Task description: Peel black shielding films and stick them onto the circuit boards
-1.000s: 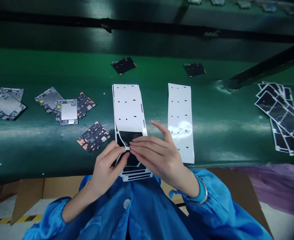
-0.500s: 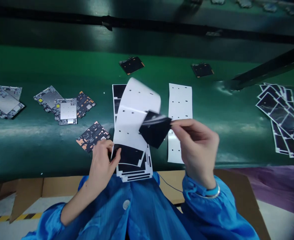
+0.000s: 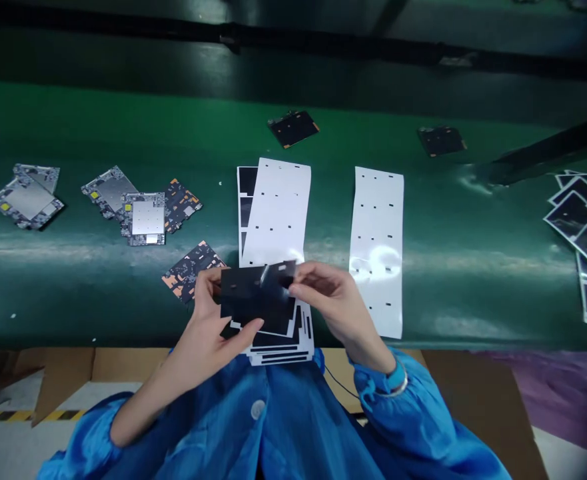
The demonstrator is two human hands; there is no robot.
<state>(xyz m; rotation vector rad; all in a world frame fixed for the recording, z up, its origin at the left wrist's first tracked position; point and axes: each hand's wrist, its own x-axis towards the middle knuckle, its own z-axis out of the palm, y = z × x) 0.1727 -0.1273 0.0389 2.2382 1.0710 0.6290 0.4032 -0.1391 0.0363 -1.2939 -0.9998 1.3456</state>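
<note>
Our right grip (image 3: 336,310) pinches the top edge of a thin black rectangular film (image 3: 256,297), and our left grip (image 3: 200,340) pinches its left side, so the film stays flat, over the lower end of the white paper liner strip (image 3: 276,213).

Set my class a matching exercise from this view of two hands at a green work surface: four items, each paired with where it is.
Items
1. Black film sheet
2. Lone white liner strip
3. Fanned black sheets
4. Circuit boards

Places
A. Left part of the green work surface
B. Gripped between the left hand and right hand
C. Right edge of the view
D. Flat on the surface, just right of the hands

Pairs: 1-B, 2-D, 3-C, 4-A
</note>
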